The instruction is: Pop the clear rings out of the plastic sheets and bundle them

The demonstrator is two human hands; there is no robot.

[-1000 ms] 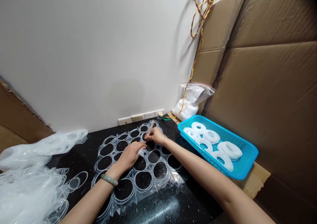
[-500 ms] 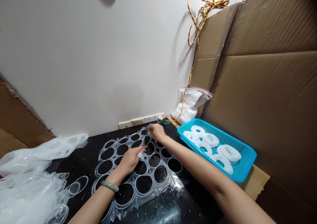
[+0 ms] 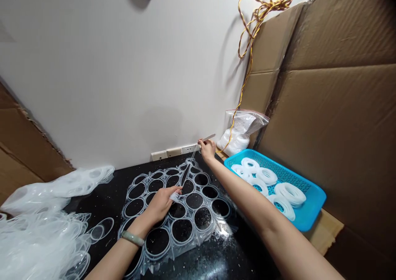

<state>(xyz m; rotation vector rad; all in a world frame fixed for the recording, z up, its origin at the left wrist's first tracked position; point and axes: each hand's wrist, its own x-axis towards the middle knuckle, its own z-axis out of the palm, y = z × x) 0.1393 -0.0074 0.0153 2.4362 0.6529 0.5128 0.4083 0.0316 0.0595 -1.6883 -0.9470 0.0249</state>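
A translucent flexible sheet (image 3: 173, 247) with rows of round holes and ring outlines lies on the black tabletop. Over its middle, my left hand (image 3: 162, 205) is closed, pinching a small bunch of translucent rings (image 3: 175, 197). My right hand (image 3: 208, 149) is raised beyond the sheet's far edge, near the wall, fingers pinched. Out of its grip sticks a slim pale tool (image 3: 210, 136), tweezers-like in shape. Between the two hands a thin translucent ring (image 3: 191, 164) is stretched taut into a narrow loop.
On the right stands a blue basket (image 3: 314, 205) with several bundles of white rings (image 3: 290, 193). To the left lie heaped translucent sheets (image 3: 40, 247). A zip bag (image 3: 236, 139), wall sockets (image 3: 175, 152), a yellow twisted cord (image 3: 244, 81) and cardboard (image 3: 337, 106) border the back and right.
My right hand has moved up and away, stretching the strand longer; the slim tool now shows beyond its fingers. My left hand stays at nearly the same spot over the sheet.
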